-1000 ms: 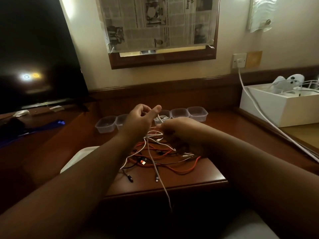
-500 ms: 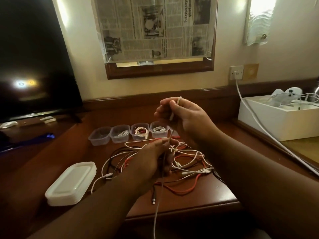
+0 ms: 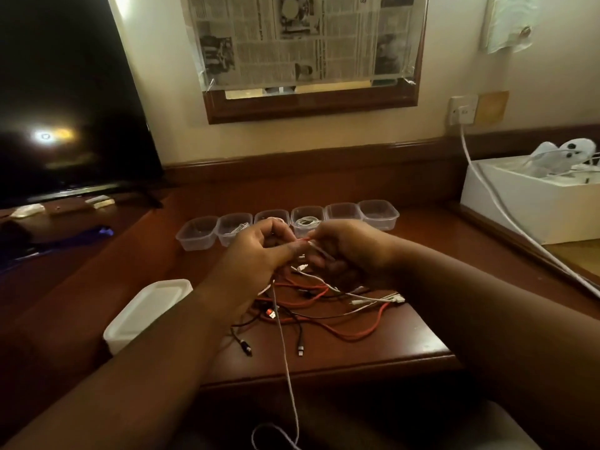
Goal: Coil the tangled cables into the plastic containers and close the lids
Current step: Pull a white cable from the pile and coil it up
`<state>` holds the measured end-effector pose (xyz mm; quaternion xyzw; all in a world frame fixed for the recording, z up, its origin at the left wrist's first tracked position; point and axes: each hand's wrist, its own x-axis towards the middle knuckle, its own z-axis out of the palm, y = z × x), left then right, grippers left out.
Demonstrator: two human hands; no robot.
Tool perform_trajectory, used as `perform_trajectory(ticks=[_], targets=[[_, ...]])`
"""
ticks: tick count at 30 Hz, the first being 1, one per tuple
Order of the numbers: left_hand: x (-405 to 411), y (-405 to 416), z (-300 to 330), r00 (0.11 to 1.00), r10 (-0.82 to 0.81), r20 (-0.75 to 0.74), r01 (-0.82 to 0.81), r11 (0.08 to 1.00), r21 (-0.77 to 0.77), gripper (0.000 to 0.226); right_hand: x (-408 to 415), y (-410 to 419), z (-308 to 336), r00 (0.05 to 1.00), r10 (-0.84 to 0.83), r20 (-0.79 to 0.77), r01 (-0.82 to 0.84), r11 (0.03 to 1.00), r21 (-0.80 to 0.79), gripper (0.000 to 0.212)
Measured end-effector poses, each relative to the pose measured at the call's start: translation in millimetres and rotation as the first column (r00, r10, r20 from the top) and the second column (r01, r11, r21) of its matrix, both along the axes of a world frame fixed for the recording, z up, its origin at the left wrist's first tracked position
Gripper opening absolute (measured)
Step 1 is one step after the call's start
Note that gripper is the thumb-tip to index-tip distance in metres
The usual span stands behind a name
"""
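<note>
Left hand: the left hand (image 3: pixel 256 254) sits just left of frame centre, fingers curled, pinching a white cable (image 3: pixel 285 362) between thumb and fingertips.
Right hand: the right hand (image 3: pixel 349 251) is just right of it, fingers curled round the same cable near its plug end; the two hands almost touch at the pinch.
White cable: from the pinch it drops straight down past the table's front edge to the bottom of the frame, where it ends in a loose loop.
Tangle: the tangle (image 3: pixel 328 306) lies on the table directly below both hands, a mix of red, black and white leads; how many cannot be counted. One black lead's plug lies near the front edge.
Containers: six clear open containers (image 3: pixel 198 233) stand in a row behind the hands, running left to right across mid frame. The fourth from the left holds a coiled white cable; the second also shows white cable; the third is partly hidden by the left hand.
Lids: one white stack of lids (image 3: pixel 149 308) lies lower left of the tangle, beside the left forearm.
Table: a brown wooden table (image 3: pixel 418 345) carries all of it.
Surroundings: one dark screen (image 3: pixel 65 102) fills the upper left; one white box (image 3: pixel 532 209) sits at the right edge, with a white wall lead running past it.
</note>
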<state>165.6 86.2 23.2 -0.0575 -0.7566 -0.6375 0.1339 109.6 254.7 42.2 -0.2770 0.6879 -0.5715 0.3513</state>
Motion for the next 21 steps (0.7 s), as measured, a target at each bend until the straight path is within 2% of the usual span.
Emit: perform_trajectory(ticks=[2, 4, 5, 7, 9, 10, 11, 12, 13, 14, 15, 16, 17, 18, 19, 20, 21], targets=[[-2.5, 1.0, -8.1, 0.995, -0.068, 0.067, 0.046, 0.959, 0.281, 0.015, 0.0, 0.9, -0.7, 0.960, 0.117, 0.255, -0.064, 0.976, -0.206, 0.044], [-3.1, 6.9, -14.5, 0.986, -0.109, 0.127, 0.036, 0.880, 0.474, 0.014, 5.3, -0.3, 3.7, 0.893, 0.255, 0.371, -0.081, 0.902, -0.425, 0.036], [-2.3, 11.4, -17.4, 0.979, -0.113, 0.167, 0.009, 0.853, 0.522, 0.015, 8.2, -1.7, 7.3, 0.877, 0.281, 0.389, -0.036, 0.847, -0.530, 0.034], [0.4, 19.4, -23.2, 0.961, -0.093, 0.260, -0.057, 0.854, 0.517, 0.014, 10.9, -5.1, 15.0, 0.903, 0.200, 0.381, 0.112, 0.745, -0.657, 0.033], [3.8, 23.1, -28.2, 0.952, -0.094, 0.290, -0.050, 0.891, 0.452, 0.016, 11.0, -6.6, 19.6, 0.966, -0.096, 0.241, 0.239, 0.687, -0.686, 0.034], [5.8, 23.8, -28.8, 0.956, -0.100, 0.275, -0.025, 0.910, 0.414, 0.018, 9.8, -7.2, 19.5, 0.956, -0.281, 0.086, 0.264, 0.695, -0.669, 0.032], [7.4, 23.3, -28.6, 0.963, -0.099, 0.252, 0.002, 0.932, 0.361, 0.021, 8.2, -7.8, 18.5, 0.893, -0.435, -0.120, 0.276, 0.737, -0.617, 0.029], [8.1, 22.4, -27.0, 0.969, -0.090, 0.232, 0.020, 0.958, 0.288, 0.023, 7.5, -8.2, 16.7, 0.777, -0.525, -0.348, 0.300, 0.794, -0.529, 0.025], [8.8, 21.3, -23.7, 0.974, -0.082, 0.211, 0.039, 0.978, 0.203, 0.021, 6.9, -8.3, 14.3, 0.628, -0.527, -0.573, 0.343, 0.848, -0.404, 0.020], [8.6, 18.9, -20.8, 0.979, -0.075, 0.192, 0.054, 0.992, 0.112, 0.019, 4.5, -8.7, 9.3, 0.482, -0.425, -0.766, 0.393, 0.886, -0.245, 0.016], [8.5, 16.0, -18.6, 0.985, -0.060, 0.164, 0.060, 0.998, 0.006, 0.020, 3.6, -9.2, 5.1, 0.352, -0.249, -0.902, 0.441, 0.894, -0.075, 0.016], [8.1, 12.6, -16.7, 0.993, -0.029, 0.117, 0.041, 0.994, -0.104, 0.020, 3.3, -8.9, 0.8, 0.252, -0.057, -0.966, 0.484, 0.872, 0.075, 0.016], [6.8, 8.3, -15.6, 0.999, 0.017, 0.036, -0.009, 0.978, -0.206, 0.018, 4.4, -8.5, -2.3, 0.196, 0.100, -0.975, 0.503, 0.843, 0.188, 0.017], [4.8, 3.5, -14.5, 0.996, 0.067, -0.056, -0.080, 0.956, -0.282, 0.013, 6.5, -8.1, -3.7, 0.203, 0.188, -0.961, 0.504, 0.822, 0.267, 0.021], [3.7, -0.8, -12.7, 0.987, 0.103, -0.124, -0.138, 0.940, -0.312, 0.009, 9.7, -8.4, -3.7, 0.275, 0.216, -0.937, 0.480, 0.813, 0.329, 0.029], [4.2, -3.3, -9.6, 0.980, 0.127, -0.156, -0.171, 0.933, -0.317, 0.006, 13.4, -8.9, -2.5, 0.414, 0.177, -0.893, 0.425, 0.829, 0.362, 0.035], [4.1, -4.7, -7.8, 0.979, 0.128, -0.158, -0.171, 0.939, -0.297, 0.007, 15.8, -9.3, -0.2, 0.609, 0.089, -0.788, 0.338, 0.870, 0.359, 0.039]])
